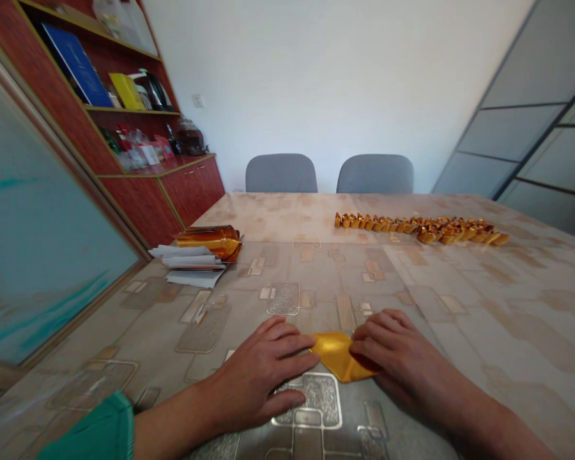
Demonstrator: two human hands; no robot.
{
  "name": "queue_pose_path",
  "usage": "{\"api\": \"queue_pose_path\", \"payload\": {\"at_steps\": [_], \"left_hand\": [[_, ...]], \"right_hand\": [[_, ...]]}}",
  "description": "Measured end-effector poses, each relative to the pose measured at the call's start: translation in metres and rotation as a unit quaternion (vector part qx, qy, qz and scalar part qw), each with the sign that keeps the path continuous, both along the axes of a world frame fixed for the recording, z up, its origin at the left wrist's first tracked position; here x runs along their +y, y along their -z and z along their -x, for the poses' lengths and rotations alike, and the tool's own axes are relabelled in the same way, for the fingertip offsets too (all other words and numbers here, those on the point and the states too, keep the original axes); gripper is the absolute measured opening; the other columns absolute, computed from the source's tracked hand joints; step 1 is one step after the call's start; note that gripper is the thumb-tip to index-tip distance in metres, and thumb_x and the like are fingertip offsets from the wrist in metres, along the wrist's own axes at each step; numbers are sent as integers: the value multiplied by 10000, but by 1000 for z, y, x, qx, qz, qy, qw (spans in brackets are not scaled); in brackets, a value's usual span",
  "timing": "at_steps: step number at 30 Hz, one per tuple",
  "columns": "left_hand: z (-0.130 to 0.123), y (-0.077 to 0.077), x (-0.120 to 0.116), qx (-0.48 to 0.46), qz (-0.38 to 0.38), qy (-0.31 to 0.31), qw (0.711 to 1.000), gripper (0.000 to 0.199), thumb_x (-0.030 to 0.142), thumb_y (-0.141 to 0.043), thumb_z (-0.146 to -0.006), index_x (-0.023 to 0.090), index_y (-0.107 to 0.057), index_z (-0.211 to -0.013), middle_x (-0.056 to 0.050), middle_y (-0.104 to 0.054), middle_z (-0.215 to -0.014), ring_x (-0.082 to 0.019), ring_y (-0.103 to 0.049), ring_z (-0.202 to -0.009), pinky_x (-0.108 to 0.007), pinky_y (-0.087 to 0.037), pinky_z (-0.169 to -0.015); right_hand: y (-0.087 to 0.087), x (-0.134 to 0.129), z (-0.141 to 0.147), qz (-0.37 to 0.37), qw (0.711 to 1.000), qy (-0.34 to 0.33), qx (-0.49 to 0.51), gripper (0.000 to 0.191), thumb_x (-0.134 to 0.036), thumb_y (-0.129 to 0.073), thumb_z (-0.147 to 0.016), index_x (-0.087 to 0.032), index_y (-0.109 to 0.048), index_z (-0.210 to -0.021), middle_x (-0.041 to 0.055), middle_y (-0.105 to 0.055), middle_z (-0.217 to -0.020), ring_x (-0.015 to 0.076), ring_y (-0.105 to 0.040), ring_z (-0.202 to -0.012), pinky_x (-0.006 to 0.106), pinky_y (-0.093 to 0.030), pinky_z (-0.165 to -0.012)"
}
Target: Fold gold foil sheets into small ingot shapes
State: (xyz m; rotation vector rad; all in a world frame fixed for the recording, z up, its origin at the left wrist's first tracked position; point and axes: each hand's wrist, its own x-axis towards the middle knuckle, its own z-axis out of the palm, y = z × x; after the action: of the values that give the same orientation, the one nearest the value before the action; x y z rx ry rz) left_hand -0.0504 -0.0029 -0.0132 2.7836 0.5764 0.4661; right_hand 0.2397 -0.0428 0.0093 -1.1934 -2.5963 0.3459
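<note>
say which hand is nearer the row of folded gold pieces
Right: the right hand lies on the near side of the row; the left hand is farther left.

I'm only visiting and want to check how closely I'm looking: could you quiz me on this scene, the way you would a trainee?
1. Multiple choice: what lies between the left hand and the right hand?
a) a blue book
b) a folded gold sheet
c) a kettle

2. True or false: a green sleeve shows on the person's right arm.

3. Fill in the blank, as the person sees it: the white papers lie on the left part of the table, and the small gold pieces lie on the ____ part.

Key: 1 b; 2 false; 3 right
</note>
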Motion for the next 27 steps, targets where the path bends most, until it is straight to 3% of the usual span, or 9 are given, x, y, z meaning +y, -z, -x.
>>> {"api": "queue_pose_path", "payload": {"at_steps": [5, 9, 15, 22, 27], "left_hand": [[-3, -4, -1, 13, 5, 19, 1000, 423, 458, -597, -954, 246, -601, -1320, -79, -630, -1375, -276, -594, -1173, -492, -355, -1118], [-1, 0, -1, 20, 24, 15, 999, 447, 463, -590, -959, 259, -575, -1356, -91, -591, -1408, -281, -564, -1231, -501, -349, -1129], [0, 1, 1, 55, 39, 2, 998, 443, 459, -585, -961, 281, -570, -1366, -106, -594, -1361, -302, -549, -1232, -584, -286, -1145], [-2, -2, -1, 63, 36, -4, 997, 456, 457, -593, -955, 270, -559, -1369, -110, -598, -1351, -307, -544, -1220, -585, -265, -1152], [-6, -4, 0, 37, 35, 19, 999, 484, 453, -580, -969, 239, -519, -1398, -94, -604, -1355, -281, -524, -1239, -527, -233, -1189]], "right_hand": [[-5, -7, 8, 45, 999, -6, 15, 325, -34, -587, -729, -221, -637, -990, 44, -634, -1044, 235, -523, -975, 420, -368, -940], [-6, -9, 9, 70, 996, -19, 44, 125, -114, -559, -874, -211, -611, -933, 30, -658, -941, 203, -546, -873, 390, -386, -878], [-5, -3, 4, 84, 993, -24, 83, 186, -175, -497, -986, -222, -672, -945, 27, -699, -913, 194, -593, -889, 376, -376, -882], [10, 9, 4, 108, 982, 62, 143, 336, -311, -476, -1008, -190, -615, -728, 29, -649, -731, 190, -579, -734, 313, -395, -700], [13, 10, 6, 146, 971, 115, 150, 293, -292, -515, -979, -188, -682, -761, 31, -671, -743, 193, -604, -741, 298, -403, -690]]}}
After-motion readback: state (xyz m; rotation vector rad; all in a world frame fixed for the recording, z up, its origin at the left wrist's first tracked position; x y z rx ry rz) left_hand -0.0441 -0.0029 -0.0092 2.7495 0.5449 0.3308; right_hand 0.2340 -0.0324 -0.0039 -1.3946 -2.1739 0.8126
